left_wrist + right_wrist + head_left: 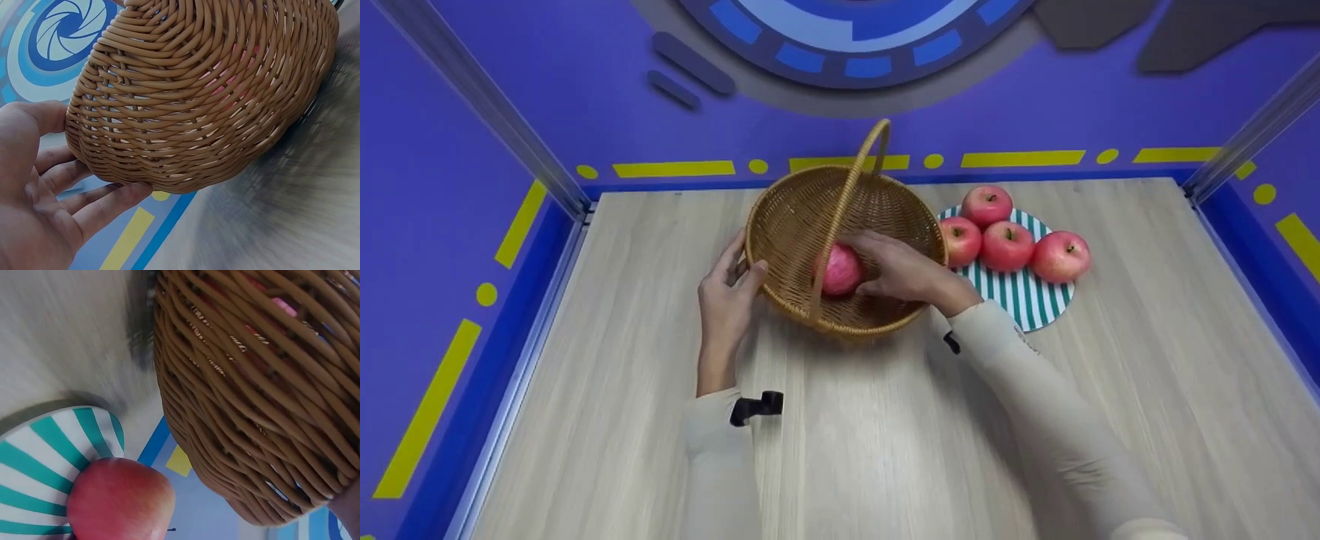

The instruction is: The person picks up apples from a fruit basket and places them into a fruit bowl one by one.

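Observation:
A brown wicker basket with an arched handle stands near the back wall. My left hand grips its left side, the thumb at the rim and the fingers against the outer weave; the left wrist view shows this hand touching the wicker. Inside the basket, my right hand holds a red apple from its right side, fingers over the top. Red shows through the weave in both wrist views. The right wrist view hides most of that hand behind the basket.
To the right of the basket lies a round green-and-white striped plate. Several red apples sit on it, the rightmost apple over its edge. Blue panels wall in the wooden table.

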### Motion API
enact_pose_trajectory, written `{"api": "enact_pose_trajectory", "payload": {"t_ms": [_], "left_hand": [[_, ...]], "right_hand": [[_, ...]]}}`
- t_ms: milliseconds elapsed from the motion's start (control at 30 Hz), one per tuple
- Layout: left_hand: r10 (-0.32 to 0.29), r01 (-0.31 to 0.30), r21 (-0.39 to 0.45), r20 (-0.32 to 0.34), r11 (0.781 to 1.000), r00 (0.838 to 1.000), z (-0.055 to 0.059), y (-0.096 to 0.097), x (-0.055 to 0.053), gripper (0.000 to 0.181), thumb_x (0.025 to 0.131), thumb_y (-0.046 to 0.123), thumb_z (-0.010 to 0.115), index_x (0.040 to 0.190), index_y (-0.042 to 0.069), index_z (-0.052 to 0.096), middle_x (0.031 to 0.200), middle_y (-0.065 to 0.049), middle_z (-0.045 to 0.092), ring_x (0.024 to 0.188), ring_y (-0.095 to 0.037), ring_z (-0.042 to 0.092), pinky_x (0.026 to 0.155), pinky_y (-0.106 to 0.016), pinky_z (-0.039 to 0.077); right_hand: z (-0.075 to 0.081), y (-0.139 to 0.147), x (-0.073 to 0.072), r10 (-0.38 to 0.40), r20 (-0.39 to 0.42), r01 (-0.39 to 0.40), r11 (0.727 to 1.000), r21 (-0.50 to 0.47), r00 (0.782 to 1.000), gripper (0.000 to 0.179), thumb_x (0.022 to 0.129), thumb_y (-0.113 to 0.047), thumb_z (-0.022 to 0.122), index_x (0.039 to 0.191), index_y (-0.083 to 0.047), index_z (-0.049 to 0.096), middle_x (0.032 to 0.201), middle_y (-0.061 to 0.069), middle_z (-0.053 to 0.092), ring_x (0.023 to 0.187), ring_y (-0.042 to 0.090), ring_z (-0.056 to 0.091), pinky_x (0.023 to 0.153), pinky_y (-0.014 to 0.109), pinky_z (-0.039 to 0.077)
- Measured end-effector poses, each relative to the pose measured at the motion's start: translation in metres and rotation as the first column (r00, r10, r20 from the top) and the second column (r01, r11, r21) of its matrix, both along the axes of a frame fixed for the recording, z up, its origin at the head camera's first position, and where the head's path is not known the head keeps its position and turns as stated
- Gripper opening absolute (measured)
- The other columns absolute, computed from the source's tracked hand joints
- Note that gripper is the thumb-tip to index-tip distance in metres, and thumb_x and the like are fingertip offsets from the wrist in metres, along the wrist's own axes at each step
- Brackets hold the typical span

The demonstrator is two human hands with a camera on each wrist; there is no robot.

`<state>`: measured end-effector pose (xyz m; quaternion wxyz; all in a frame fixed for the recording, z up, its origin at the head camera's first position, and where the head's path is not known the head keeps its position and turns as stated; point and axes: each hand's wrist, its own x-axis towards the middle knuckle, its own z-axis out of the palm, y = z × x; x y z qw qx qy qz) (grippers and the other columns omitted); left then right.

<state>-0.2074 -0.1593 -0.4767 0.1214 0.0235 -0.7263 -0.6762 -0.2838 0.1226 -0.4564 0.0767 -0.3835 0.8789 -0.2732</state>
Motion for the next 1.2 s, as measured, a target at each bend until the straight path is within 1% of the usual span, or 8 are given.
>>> {"api": "enact_pose_trajectory", "payload": {"t_ms": [133,267,500,667,800,900,1033,1200], "left_hand": [[-0.006,0.006,-0.006,-0.008,1.000,1.000,-0.0008,-0.0005,-0.0006,0.060,0.103,0.020,0.073,0.159,0.017,0.052,0.160,-0.004,0.051,0.135,-0.026,0.059,0.101,-0.031,0.057],[-0.013,0.013,0.004,-0.013,1.000,1.000,-0.0004,0.0000,-0.0002,0.060,0.103,0.020,0.074,0.159,0.018,0.053,0.160,-0.003,0.050,0.136,-0.029,0.059,0.100,-0.032,0.058],[-0.016,0.017,0.017,-0.020,1.000,1.000,0.0011,0.0005,-0.0001,0.061,0.103,0.018,0.074,0.159,0.016,0.052,0.161,-0.004,0.049,0.137,-0.027,0.058,0.100,-0.032,0.058],[-0.016,0.017,0.022,-0.030,1.000,0.999,0.0004,0.0007,-0.0003,0.061,0.103,0.016,0.073,0.159,0.014,0.051,0.162,-0.006,0.049,0.137,-0.029,0.058,0.099,-0.031,0.058],[-0.015,0.015,0.016,-0.043,1.000,0.999,-0.0004,0.0007,-0.0008,0.060,0.103,0.017,0.073,0.159,0.014,0.052,0.161,-0.005,0.049,0.136,-0.028,0.059,0.101,-0.031,0.057],[-0.014,0.015,0.008,-0.050,1.000,0.999,-0.0007,0.0007,-0.0008,0.060,0.103,0.018,0.074,0.159,0.015,0.052,0.160,-0.004,0.050,0.136,-0.026,0.059,0.102,-0.030,0.057],[-0.018,0.019,0.011,-0.047,1.000,0.999,-0.0011,0.0006,-0.0003,0.061,0.102,0.019,0.075,0.158,0.016,0.053,0.160,-0.004,0.050,0.136,-0.025,0.058,0.101,-0.031,0.057],[-0.018,0.019,0.011,-0.043,1.000,0.999,-0.0021,0.0003,-0.0005,0.061,0.101,0.020,0.076,0.158,0.017,0.053,0.160,-0.003,0.050,0.136,-0.025,0.058,0.100,-0.032,0.058]], "right_hand": [[-0.0008,-0.0016,-0.0039,0.018,-0.002,-0.018,1.000,0.012,1.000,0.079,0.090,-0.002,0.082,0.160,-0.004,0.045,0.159,0.016,0.049,0.150,0.035,0.041,0.125,0.049,0.032],[-0.0003,-0.0022,-0.0045,0.001,0.022,-0.002,0.999,0.040,1.000,0.078,0.091,-0.006,0.083,0.160,-0.007,0.047,0.159,0.015,0.050,0.150,0.035,0.040,0.126,0.050,0.031],[-0.0011,-0.0044,-0.0033,-0.039,0.064,0.037,0.999,0.035,0.997,0.074,0.087,-0.021,0.090,0.150,-0.005,0.056,0.145,0.016,0.057,0.135,0.032,0.052,0.117,0.045,0.043],[-0.0026,-0.0057,-0.0017,-0.073,0.097,0.071,0.997,0.024,0.993,0.067,0.088,-0.022,0.089,0.143,-0.002,0.055,0.140,0.017,0.060,0.132,0.031,0.055,0.115,0.044,0.044],[-0.0039,-0.0069,-0.0012,-0.084,0.130,0.082,0.996,0.018,0.988,0.071,0.090,-0.023,0.088,0.147,-0.003,0.050,0.143,0.017,0.059,0.133,0.030,0.056,0.115,0.043,0.045],[-0.0051,-0.0080,-0.0013,-0.068,0.140,0.068,0.998,0.006,0.988,0.077,0.090,-0.024,0.088,0.152,-0.005,0.048,0.147,0.017,0.057,0.135,0.030,0.055,0.116,0.043,0.044],[-0.0064,-0.0082,-0.0004,-0.065,0.134,0.065,0.998,0.005,0.989,0.077,0.091,-0.027,0.087,0.154,-0.007,0.048,0.149,0.016,0.056,0.136,0.029,0.054,0.116,0.043,0.044],[-0.0052,-0.0068,0.0014,-0.092,0.100,0.093,0.996,-0.005,0.991,0.077,0.090,-0.028,0.086,0.154,-0.007,0.049,0.150,0.017,0.053,0.135,0.030,0.054,0.114,0.044,0.047]]}}
